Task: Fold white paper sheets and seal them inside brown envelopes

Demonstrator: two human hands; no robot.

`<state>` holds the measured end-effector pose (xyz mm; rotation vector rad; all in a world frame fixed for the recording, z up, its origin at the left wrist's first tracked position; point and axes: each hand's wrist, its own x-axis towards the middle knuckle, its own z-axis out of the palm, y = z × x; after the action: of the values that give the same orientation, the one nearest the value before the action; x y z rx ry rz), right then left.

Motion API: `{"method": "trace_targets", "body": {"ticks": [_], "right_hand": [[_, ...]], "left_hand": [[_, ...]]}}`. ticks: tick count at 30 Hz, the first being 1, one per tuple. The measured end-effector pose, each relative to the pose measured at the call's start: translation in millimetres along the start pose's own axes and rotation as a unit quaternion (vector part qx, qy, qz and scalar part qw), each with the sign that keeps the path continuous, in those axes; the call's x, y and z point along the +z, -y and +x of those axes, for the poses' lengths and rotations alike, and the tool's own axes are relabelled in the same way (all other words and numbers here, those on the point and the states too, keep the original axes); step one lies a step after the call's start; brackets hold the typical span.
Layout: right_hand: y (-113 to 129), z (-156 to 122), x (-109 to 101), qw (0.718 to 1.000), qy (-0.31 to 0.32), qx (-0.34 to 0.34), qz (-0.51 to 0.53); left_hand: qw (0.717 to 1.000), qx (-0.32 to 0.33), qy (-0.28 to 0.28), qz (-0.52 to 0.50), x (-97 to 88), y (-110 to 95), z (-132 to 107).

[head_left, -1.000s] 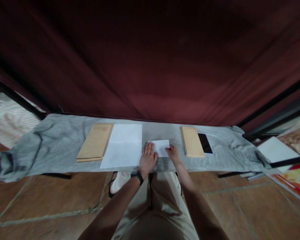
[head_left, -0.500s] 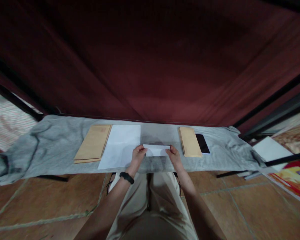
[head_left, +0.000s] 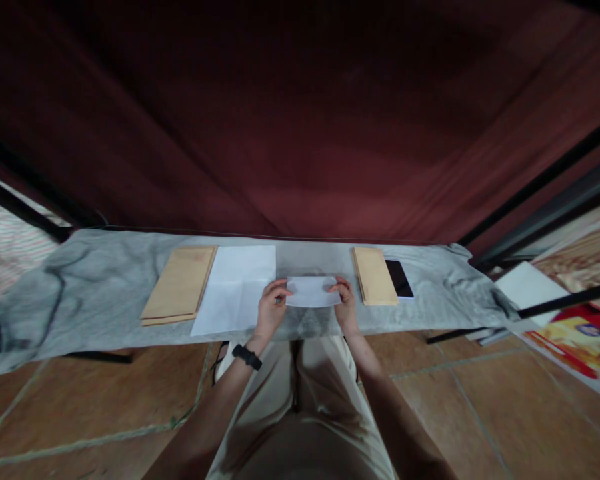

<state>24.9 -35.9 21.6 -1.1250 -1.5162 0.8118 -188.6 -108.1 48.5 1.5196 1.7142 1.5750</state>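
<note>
Fingers (head_left: 279,289) cover the folded paper's (head_left: 313,292) ends; the cloth (head_left: 80,293) runs off-frame left.

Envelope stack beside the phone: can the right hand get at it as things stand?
Probably yes. The envelope stack lies just right of the right hand on the grey cloth, with nothing between; but that hand and the left hand pinch the folded white paper.

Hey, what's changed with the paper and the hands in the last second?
The left hand, flat on the folded white paper a second ago, now pinches its left end; the right hand pinches the right end, and the paper looks lifted off the grey cloth. The left envelope stack, right envelope stack, open white sheet and phone lie as before.
</note>
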Motion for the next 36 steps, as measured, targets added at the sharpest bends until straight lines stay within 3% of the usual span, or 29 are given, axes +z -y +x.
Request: {"method": "trace_targets", "body": {"ticks": [4, 10, 14, 20, 25, 32, 36], "right_hand": [[3.3, 1.9, 0.5, 1.000, 0.002, 0.008, 0.027], [17.9, 12.4, -4.4, 0.997, 0.052, 0.022, 0.054], [18.6, 14.2, -4.5, 0.992, 0.050, 0.053, 0.104], [10.7, 11.9, 0.3, 0.985, 0.028, 0.096, 0.141], [-1.8, 8.0, 1.8, 0.983, 0.030, 0.143, 0.113], [-26.2, 5.3, 4.3, 0.985, 0.044, 0.163, 0.037], [-36.3, 8.0, 5.5, 0.986, 0.048, 0.157, 0.002]], "left_hand": [[1.000, 0.002, -0.006, 0.013, -3.3, -1.6, 2.2], [0.999, -0.032, -0.004, -0.026, -6.5, -0.5, 10.9], [0.995, -0.084, 0.015, -0.049, -4.3, 0.1, 12.3], [0.989, -0.125, -0.004, -0.077, 3.2, -0.9, 9.9], [0.978, -0.179, 0.071, -0.084, 7.2, 1.9, 2.7], [0.983, -0.114, 0.086, 0.114, 9.0, 0.2, -4.1], [0.945, -0.042, 0.102, 0.309, 15.2, -9.6, -11.6]]}}
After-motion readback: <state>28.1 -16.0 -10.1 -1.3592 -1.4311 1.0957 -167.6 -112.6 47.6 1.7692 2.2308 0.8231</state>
